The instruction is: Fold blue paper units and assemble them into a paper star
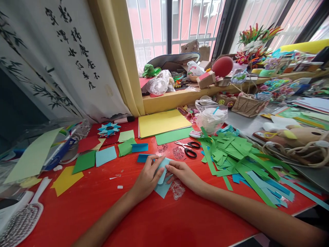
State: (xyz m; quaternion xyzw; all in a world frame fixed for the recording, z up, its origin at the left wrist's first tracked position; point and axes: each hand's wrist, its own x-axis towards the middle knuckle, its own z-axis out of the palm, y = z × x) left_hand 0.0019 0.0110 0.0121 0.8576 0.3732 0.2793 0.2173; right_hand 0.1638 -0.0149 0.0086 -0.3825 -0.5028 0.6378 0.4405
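Observation:
Between my two hands is a light blue sheet of paper [161, 176], partly folded over. My left hand [147, 176] pinches its left side with thumb and fingers. On the right side, my right hand [183, 173] grips the same paper between thumb and fingertips. Another light blue paper [163, 189] shows under it, lying on the red tabletop; whether the two are joined I cannot tell. Just beyond my left hand lie darker blue folded papers [140, 147]. Black-handled scissors [189, 150] rest open beyond my right hand.
A heap of green and blue paper strips [231, 154] spreads to the right. Coloured squares, including a green one [84, 162] and a yellow one [67, 180], lie left. Yellow sheets [164, 122] are stacked behind. A hairbrush [25, 219] sits at the left edge.

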